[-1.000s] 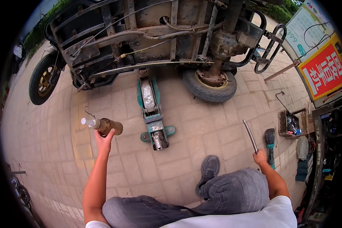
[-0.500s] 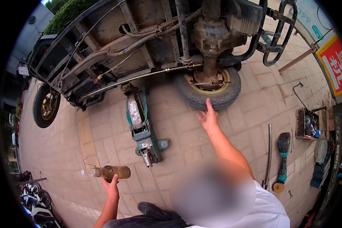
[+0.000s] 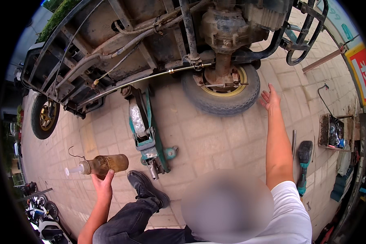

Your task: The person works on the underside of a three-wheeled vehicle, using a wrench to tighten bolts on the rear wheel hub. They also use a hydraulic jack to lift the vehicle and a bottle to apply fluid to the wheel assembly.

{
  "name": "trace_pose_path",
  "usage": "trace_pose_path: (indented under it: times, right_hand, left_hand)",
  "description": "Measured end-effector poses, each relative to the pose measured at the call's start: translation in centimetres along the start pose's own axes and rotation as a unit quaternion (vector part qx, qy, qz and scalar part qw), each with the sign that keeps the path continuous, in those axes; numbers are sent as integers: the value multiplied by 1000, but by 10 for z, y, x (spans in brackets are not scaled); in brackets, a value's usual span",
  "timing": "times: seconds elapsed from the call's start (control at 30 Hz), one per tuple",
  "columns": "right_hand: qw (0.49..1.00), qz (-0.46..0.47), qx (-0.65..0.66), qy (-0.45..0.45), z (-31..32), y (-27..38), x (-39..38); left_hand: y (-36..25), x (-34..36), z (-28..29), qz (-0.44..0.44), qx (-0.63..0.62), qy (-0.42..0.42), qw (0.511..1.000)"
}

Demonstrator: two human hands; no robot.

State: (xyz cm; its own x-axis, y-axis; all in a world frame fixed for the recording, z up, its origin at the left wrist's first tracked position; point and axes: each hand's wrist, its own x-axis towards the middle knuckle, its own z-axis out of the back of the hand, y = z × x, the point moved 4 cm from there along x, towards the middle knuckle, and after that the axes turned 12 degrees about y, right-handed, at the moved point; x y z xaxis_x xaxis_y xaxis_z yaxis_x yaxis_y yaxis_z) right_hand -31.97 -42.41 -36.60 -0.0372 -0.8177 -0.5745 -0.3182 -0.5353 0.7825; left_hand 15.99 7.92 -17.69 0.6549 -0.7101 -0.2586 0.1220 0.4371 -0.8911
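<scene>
In my left hand [image 3: 103, 184] is a brownish, translucent bottle [image 3: 112, 162] with a pale pointed nozzle, lying on its side with the nozzle to the left. A thin wire sticks up beside its neck. My right hand [image 3: 271, 99] reaches forward with fingers apart and holds nothing. It is just right of a black tyre [image 3: 219, 106] with a yellow rim, apart from it as far as I can tell. This wheel belongs to a vehicle tipped on its side, its rusty underside [image 3: 130, 44] facing me. A green floor jack [image 3: 145, 134] stands under the frame.
A second wheel [image 3: 44, 118] is at the far left. To the right lie a teal angle grinder [image 3: 303, 166], a metal rod [image 3: 294, 140] and a box of tools [image 3: 333, 132]. My dark shoe [image 3: 147, 189] rests on the paving near the jack. A red sign [image 3: 364, 75] stands at right.
My right hand has moved right, from below the tyre to its right side. The bottle in my left hand has shifted left and forward. My leg and shoe have come forward.
</scene>
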Motion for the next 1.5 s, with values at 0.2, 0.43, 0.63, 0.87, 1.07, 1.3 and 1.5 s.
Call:
trace_pose_path:
  times: [0.2,0.43,0.63,0.87,1.07,1.3,1.5]
  right_hand:
    - [975,69,-213,3,4,24,-85]
    - [949,30,-309,54,-21,-54,-206]
    - [897,1,-411,164,-94,-105,-267]
    - [853,-94,-428,283,-170,-100,-356]
    - [814,-65,-468,336,-200,-113,-338]
    - [791,-72,-457,402,-248,-127,-316]
    - [824,-30,-432,366,-253,-95,-277]
  left_hand:
    - [16,68,45,-35,7,-49,998]
    - [107,119,134,-21,76,-179,981]
    - [209,156,180,16,51,-246,968]
    - [272,160,218,51,30,-313,948]
    - [273,151,217,55,4,-334,941]
    - [286,127,199,218,-140,-354,899]
    - [202,177,135,265,-366,-119,884]
